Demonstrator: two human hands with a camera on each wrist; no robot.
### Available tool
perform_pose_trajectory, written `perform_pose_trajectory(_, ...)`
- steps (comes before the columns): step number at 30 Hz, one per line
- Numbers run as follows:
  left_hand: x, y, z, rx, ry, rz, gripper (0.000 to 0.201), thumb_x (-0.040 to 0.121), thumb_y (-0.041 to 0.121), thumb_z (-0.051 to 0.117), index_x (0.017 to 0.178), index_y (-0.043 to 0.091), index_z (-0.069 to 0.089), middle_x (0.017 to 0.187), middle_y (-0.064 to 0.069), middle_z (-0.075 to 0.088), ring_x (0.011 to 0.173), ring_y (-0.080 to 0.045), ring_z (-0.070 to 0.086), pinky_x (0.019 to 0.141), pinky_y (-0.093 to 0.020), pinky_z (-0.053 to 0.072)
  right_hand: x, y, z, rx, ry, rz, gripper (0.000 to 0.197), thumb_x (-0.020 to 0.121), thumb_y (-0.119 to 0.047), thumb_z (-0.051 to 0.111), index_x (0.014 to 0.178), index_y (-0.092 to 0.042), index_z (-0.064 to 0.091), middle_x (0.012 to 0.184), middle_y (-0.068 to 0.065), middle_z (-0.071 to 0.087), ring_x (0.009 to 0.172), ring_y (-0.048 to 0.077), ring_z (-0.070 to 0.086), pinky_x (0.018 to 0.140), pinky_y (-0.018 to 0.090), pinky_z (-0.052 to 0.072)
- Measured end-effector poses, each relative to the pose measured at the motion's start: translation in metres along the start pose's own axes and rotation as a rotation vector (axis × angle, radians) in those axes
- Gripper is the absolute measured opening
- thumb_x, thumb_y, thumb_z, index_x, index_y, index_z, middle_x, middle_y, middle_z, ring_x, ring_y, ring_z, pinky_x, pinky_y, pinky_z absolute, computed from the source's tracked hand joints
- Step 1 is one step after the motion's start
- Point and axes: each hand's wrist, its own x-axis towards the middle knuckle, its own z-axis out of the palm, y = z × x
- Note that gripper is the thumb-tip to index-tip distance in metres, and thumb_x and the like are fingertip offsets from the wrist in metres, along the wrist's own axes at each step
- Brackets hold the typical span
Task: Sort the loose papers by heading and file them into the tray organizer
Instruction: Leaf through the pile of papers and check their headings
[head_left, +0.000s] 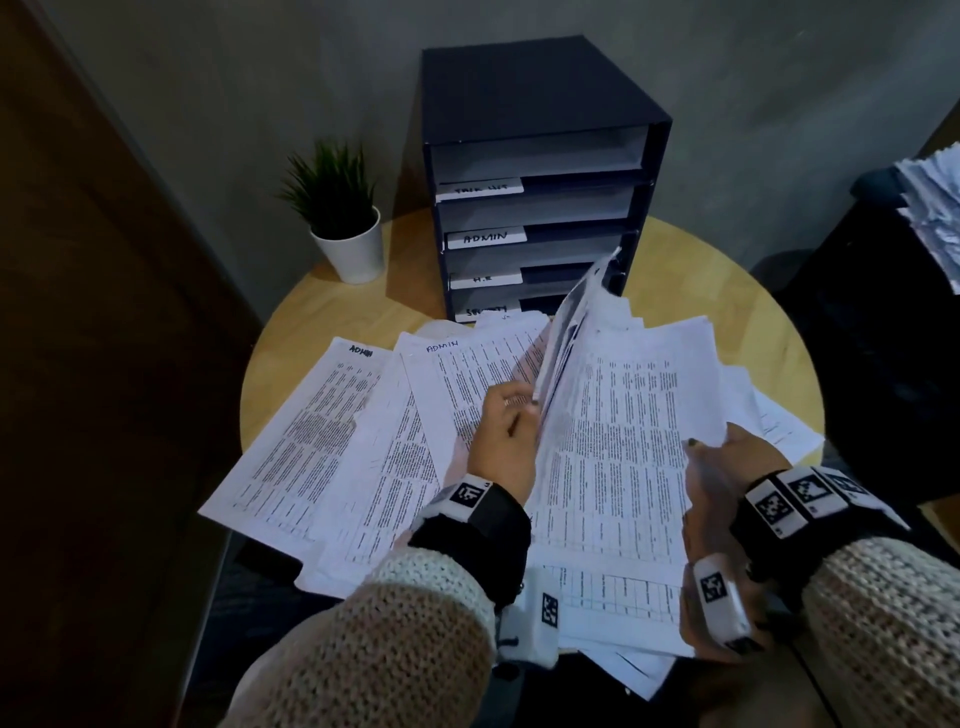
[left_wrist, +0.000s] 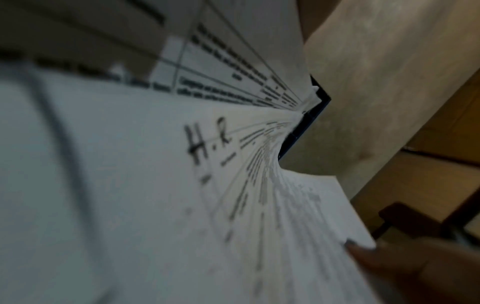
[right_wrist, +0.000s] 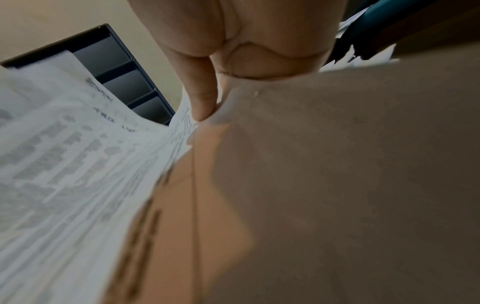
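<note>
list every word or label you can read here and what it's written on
"ADMIN": second label on the tray organizer.
"H.R": third label.
Top label and bottom label: too blurred to read.
"ADMIN": handwritten on the left sheet on the table.
"ADMIN": handwritten on the next sheet.
"H.R": handwritten on the sheet in the left wrist view.
Printed tables on the papers: too small to read.
</note>
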Motion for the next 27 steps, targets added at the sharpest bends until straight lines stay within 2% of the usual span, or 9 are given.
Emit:
perform_pose_trajectory(5, 0.01, 0.009, -0.017, -0.102, 0.01, -0.212, 0.022, 0.099, 0.017, 0.042, 0.096, 0.018, 0.064, 0.075, -0.001, 0.065, 0.065, -0.015, 0.056, 0.058, -0.023, 0.046, 0.0, -0.002, 0.0, 0.101, -0.093, -0.044, 0.035, 0.089, -0.024, 0.058, 0.12, -0.008, 0.054, 0.116, 0.016, 0.063, 0.107, 0.032, 0.059, 0.098, 0.041, 0.044)
perform_pose_trajectory(8, 0.018, -0.005, -0.034, 0.128, 0.019, -0.261, 0.014, 0.087, 0.015, 0.059, 0.087, 0.022, 0.071, 0.087, -0.001, 0.069, 0.078, -0.018, 0.061, 0.071, -0.022, 0.047, -0.005, -0.008, 0.004, 0.019, -0.096, -0.127, 0.038, 0.089, -0.019, 0.057, 0.126, -0.011, 0.053, 0.123, 0.015, 0.061, 0.112, 0.031, 0.057, 0.093, 0.031, 0.041)
perform_pose_trajectory(11, 0.024, -0.012, -0.055, 0.245, 0.121, -0.358, 0.007, 0.071, 0.027, 0.073, 0.073, 0.031, 0.067, 0.109, 0.002, 0.069, 0.091, -0.018, 0.063, 0.084, -0.021, 0.047, -0.009, -0.012, 0.007, -0.026, -0.082, -0.155, 0.042, 0.089, -0.018, 0.057, 0.13, -0.011, 0.051, 0.127, 0.015, 0.059, 0.116, 0.03, 0.055, 0.095, 0.033, 0.039)
perform_pose_trajectory(13, 0.026, -0.014, -0.064, 0.347, 0.214, -0.422, 0.036, 0.065, 0.03, 0.075, 0.098, 0.033, 0.06, 0.126, 0.001, 0.052, 0.105, -0.024, 0.057, 0.091, -0.03, 0.046, -0.01, -0.014, 0.007, -0.04, -0.07, -0.17, 0.042, 0.089, -0.017, 0.057, 0.13, -0.008, 0.052, 0.127, 0.016, 0.058, 0.118, 0.03, 0.053, 0.095, 0.032, 0.038)
perform_pose_trajectory(15, 0.029, -0.017, -0.066, 0.18, 0.249, -0.44, 0.074, 0.067, 0.018, 0.078, 0.132, 0.025, 0.041, 0.136, -0.009, 0.044, 0.113, -0.028, 0.052, 0.096, -0.037, 0.045, -0.01, -0.014, 0.007, -0.057, -0.079, -0.17, 0.042, 0.09, -0.017, 0.057, 0.13, -0.007, 0.051, 0.128, 0.016, 0.058, 0.119, 0.031, 0.053, 0.096, 0.032, 0.038)
perform_pose_trajectory(17, 0.027, -0.015, -0.058, -0.01, 0.247, -0.409, 0.078, 0.075, 0.006, 0.075, 0.14, 0.014, 0.033, 0.136, -0.014, 0.048, 0.108, -0.026, 0.055, 0.092, -0.035, 0.047, -0.01, -0.013, 0.007, -0.05, -0.079, -0.162, 0.041, 0.09, -0.018, 0.056, 0.129, -0.007, 0.052, 0.127, 0.017, 0.058, 0.118, 0.032, 0.053, 0.097, 0.034, 0.038)
perform_pose_trajectory(21, 0.018, -0.011, -0.042, 0.333, 0.231, -0.193, 0.028, 0.09, 0.017, 0.057, 0.118, 0.012, 0.061, 0.113, -0.012, 0.064, 0.098, -0.026, 0.062, 0.078, -0.027, 0.047, -0.008, -0.008, 0.004, 0.007, -0.083, -0.142, 0.037, 0.091, -0.017, 0.057, 0.125, -0.004, 0.055, 0.124, 0.02, 0.06, 0.115, 0.034, 0.055, 0.098, 0.039, 0.039)
perform_pose_trajectory(23, 0.012, -0.01, -0.035, 0.435, 0.149, -0.1, 0.033, 0.093, 0.01, 0.047, 0.122, 0.017, 0.062, 0.114, -0.01, 0.063, 0.091, -0.026, 0.061, 0.075, -0.025, 0.047, -0.007, -0.007, 0.004, 0.025, -0.096, -0.144, 0.038, 0.09, -0.018, 0.058, 0.126, -0.005, 0.055, 0.125, 0.02, 0.06, 0.116, 0.035, 0.055, 0.099, 0.04, 0.04)
perform_pose_trajectory(27, -0.002, -0.004, -0.027, 0.406, -0.044, 0.037, 0.052, 0.099, 0.007, 0.037, 0.139, 0.039, 0.042, 0.137, 0.006, 0.047, 0.117, -0.016, 0.052, 0.103, -0.022, 0.038, -0.006, -0.007, 0.005, 0.036, -0.099, -0.133, 0.038, 0.091, -0.018, 0.057, 0.127, -0.006, 0.055, 0.124, 0.02, 0.06, 0.114, 0.035, 0.055, 0.098, 0.04, 0.04)
